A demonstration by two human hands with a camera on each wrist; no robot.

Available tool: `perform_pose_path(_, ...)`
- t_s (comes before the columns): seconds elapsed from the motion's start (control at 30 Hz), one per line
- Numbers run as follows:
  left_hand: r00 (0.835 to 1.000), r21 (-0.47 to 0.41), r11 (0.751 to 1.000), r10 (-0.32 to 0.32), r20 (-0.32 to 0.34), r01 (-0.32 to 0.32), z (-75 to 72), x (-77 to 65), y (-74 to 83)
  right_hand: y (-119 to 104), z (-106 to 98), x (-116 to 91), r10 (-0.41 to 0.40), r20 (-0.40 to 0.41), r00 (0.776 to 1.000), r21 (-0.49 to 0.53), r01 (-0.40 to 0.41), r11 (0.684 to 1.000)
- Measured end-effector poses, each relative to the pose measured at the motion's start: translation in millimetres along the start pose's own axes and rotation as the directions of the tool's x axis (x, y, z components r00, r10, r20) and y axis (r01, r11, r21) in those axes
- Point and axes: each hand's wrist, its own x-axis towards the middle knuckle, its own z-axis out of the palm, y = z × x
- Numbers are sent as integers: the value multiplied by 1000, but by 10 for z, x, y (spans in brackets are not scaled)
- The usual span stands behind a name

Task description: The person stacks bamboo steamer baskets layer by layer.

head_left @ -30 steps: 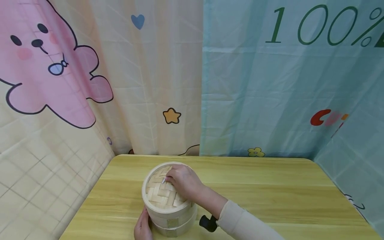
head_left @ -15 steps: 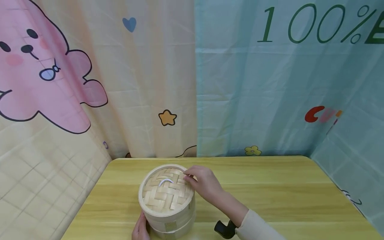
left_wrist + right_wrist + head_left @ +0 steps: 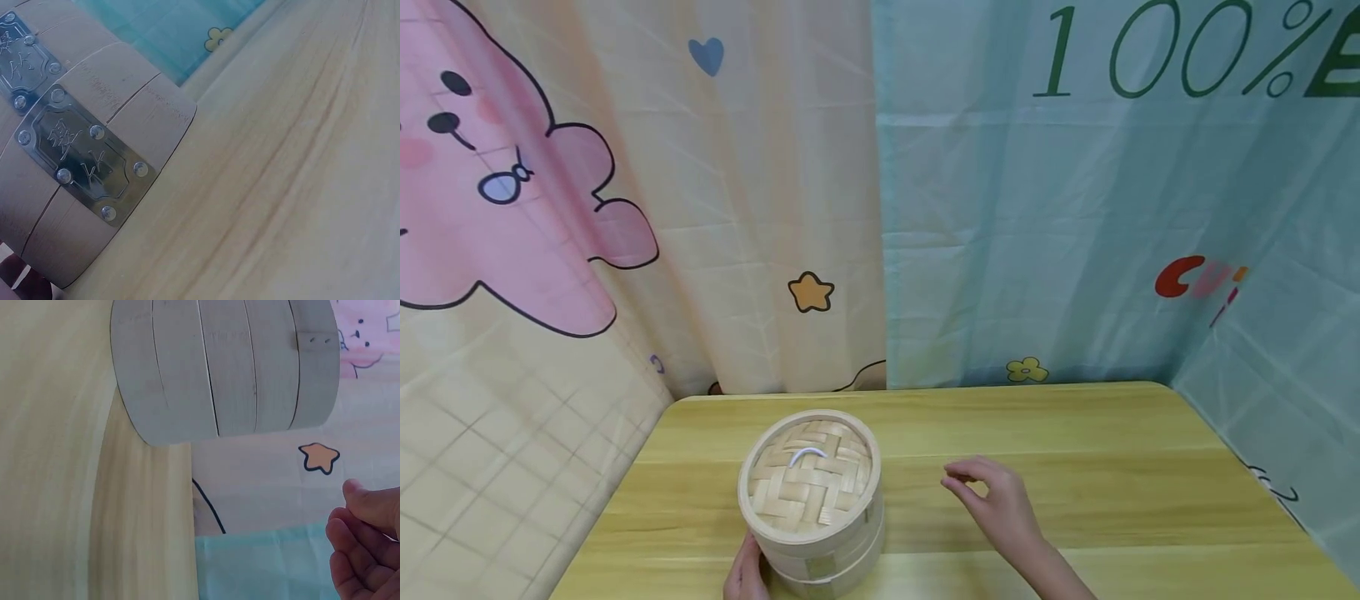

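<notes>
A round two-tier bamboo steamer (image 3: 850, 546) stands upright on the table, left of centre in the head view. Its woven lid (image 3: 808, 496) is on top, with a small pale loop handle (image 3: 807, 452). My left hand (image 3: 747, 573) rests against the steamer's lower left side; much of it is hidden or out of frame. Metal plates (image 3: 90, 159) on the steamer wall show in the left wrist view. To the right of the steamer and apart from it, my right hand (image 3: 996, 504) is in the air, fingers loosely bent, holding nothing.
The wood-grain table (image 3: 1112, 467) reaches back to a printed curtain (image 3: 1037, 250). Curtain cloth also flanks the table on its left and right.
My right hand has let go of the lid's handle, passed the lid's right edge and moved away to the right. My left hand has stayed at the steamer's side. The head view has shifted slightly.
</notes>
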Motion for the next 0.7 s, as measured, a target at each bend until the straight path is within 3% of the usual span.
perform_pose_path(0.13,1000,10,1000,-27,0,27,-9,1,19,45,-85,-178,97,-56,994,23,-96,995)
perform_pose_path(0.3,1000,-35,999,-16,6,16,12,-76,195,62,-156,-363,206,-65,976,63,-202,977)
perform_pose_path(0.5,999,-50,999,-19,34,20,40,-225,468,83,-225,-513,252,-75,965,39,-250,968)
perform_pose_path(0.7,999,-15,1000,-16,28,16,59,-235,493,120,-290,-519,274,-85,958,-1,-275,961)
